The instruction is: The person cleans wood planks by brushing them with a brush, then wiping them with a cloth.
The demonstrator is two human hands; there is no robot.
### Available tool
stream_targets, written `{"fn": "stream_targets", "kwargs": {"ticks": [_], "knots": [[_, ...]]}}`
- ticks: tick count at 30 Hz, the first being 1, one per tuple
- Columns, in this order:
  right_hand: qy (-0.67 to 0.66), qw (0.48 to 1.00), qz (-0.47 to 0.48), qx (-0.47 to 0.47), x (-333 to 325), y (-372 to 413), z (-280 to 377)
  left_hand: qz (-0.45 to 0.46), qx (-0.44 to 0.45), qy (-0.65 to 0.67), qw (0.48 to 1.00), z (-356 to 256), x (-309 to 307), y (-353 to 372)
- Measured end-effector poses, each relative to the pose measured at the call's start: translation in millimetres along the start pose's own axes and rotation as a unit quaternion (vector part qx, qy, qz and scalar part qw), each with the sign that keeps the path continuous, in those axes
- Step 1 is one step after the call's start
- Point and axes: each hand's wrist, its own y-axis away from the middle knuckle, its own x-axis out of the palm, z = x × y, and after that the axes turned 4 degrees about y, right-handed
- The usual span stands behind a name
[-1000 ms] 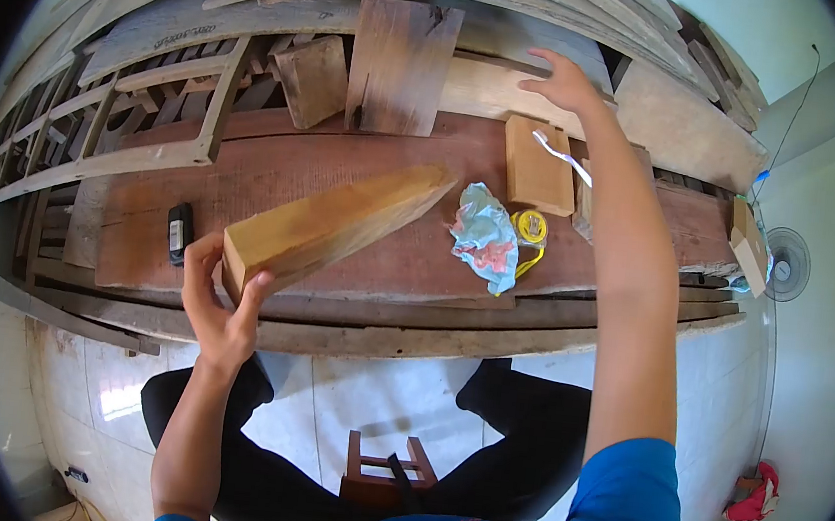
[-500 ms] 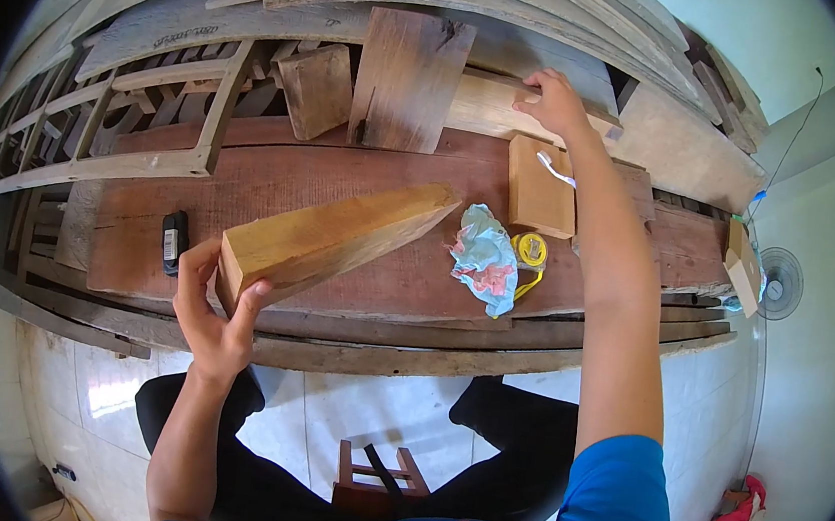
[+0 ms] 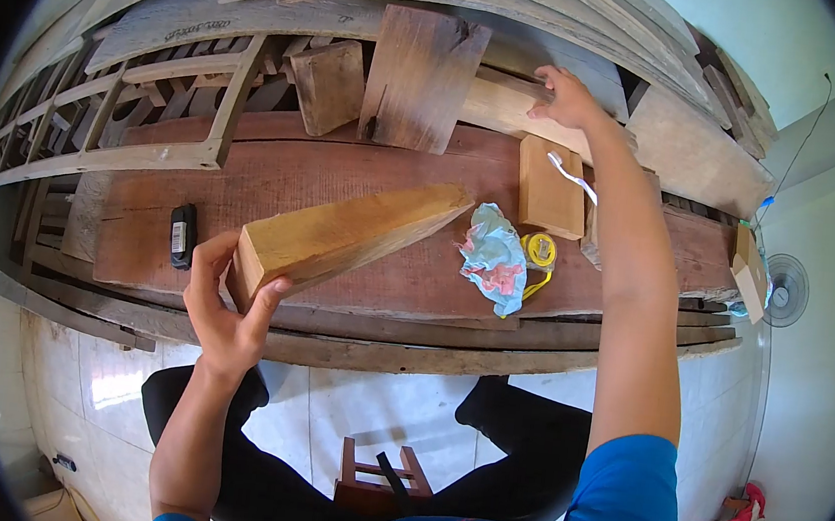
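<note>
A long, yellowish wooden block (image 3: 350, 234) slants up from the plank, its near end gripped between the thumb and fingers of my left hand (image 3: 226, 312). My right hand (image 3: 571, 103) is stretched far forward with thumb and fingers apart. It overlaps a pale wooden beam (image 3: 498, 106) at the back of the bench. Below that forearm, a smaller wooden block (image 3: 547, 198) carries a white toothbrush (image 3: 571, 178). Beside it are a crumpled light-blue and pink cloth (image 3: 495, 258) and a yellow tape measure (image 3: 540, 251).
A black object with a white label (image 3: 182, 236) sits on the reddish plank (image 3: 346, 168), left of my left hand. Upright boards (image 3: 425, 75) and a slatted wooden frame (image 3: 146, 156) stand behind. A small stool (image 3: 380, 488) is between my legs; a fan (image 3: 786, 291) stands at right.
The scene has shifted slightly to the right in view. My right hand has moved a little up and right, its fingers spread more; my left hand still grips the long wooden block.
</note>
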Motion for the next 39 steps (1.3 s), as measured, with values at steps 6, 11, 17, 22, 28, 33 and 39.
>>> {"fn": "stream_targets", "kwargs": {"ticks": [6, 11, 17, 22, 28, 33, 39], "knots": [[-0.057, 0.997, 0.058, 0.011, -10.8, -8.5, -10.8, -0.001, 0.004, -0.016, 1.000, 2.3, -2.3, 1.1], [-0.008, 0.994, 0.106, 0.027, -21.3, -5.7, -21.8, 0.000, -0.006, -0.010, 1.000, 0.1, -1.6, 5.0], [0.046, 0.995, 0.088, 0.015, -28.2, 1.6, -66.2, -0.009, -0.021, 0.003, 1.000, 2.7, -1.8, 6.4], [0.046, 0.997, 0.023, 0.054, -72.3, 42.7, -106.0, -0.006, -0.008, -0.002, 1.000, 0.6, -1.0, 3.9], [-0.011, 0.996, -0.083, 0.041, -141.4, 123.6, -117.0, -0.007, 0.000, 0.018, 1.000, -4.8, 4.8, -0.6], [0.010, 0.992, -0.126, -0.023, -188.0, 185.4, -62.0, -0.026, -0.030, 0.048, 0.998, -3.0, 9.0, 0.8], [0.139, 0.981, 0.020, -0.134, -209.1, 239.2, 64.2, -0.093, -0.061, 0.121, 0.986, 9.2, 22.3, 7.1]]}}
